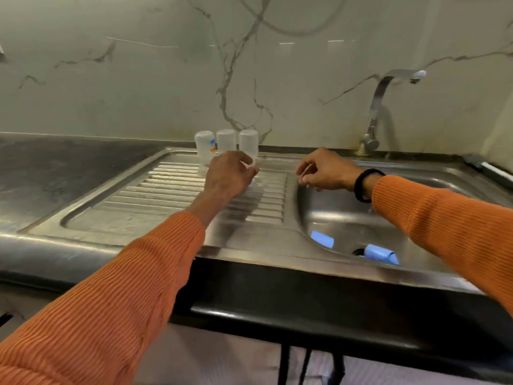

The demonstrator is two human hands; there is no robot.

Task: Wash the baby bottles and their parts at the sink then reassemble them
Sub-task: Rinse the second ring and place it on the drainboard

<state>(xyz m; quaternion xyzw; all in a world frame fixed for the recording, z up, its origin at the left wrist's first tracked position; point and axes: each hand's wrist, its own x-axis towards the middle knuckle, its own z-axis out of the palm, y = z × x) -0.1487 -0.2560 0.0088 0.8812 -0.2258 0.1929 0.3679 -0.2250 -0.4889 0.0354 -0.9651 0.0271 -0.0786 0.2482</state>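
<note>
Bottles: three clear bottles [226, 144] stand upside down in a row at the back edge of the draining board [155, 195], against the marble wall [138, 87]. The left one carries a small coloured print.
Left hand: my left hand [229, 176] reaches over the ridged board, just in front of the row and partly covering the lower part of the two right-hand bottles. Its fingers are curled round a small clear part [248, 164]; a bit of blue shows under the fingers. Blur prevents me from telling what kind of part it is.
Right hand: my right hand [326, 170] hovers over the left rim of the sink bowl [347, 218], to the right of the bottles and apart from them. Its fingers are bent with thumb and forefinger close together; I cannot tell whether they pinch anything.
Blue parts: two blue pieces [322, 238] lie at the bottom of the bowl, one near the drain, below my right forearm and well apart from both hands.
Tap: the tap [380, 107] rises behind the bowl, spout turned right.
Sleeves: both arms wear orange ribbed sleeves [125, 287]; a black band [361, 184] circles my right wrist.
</note>
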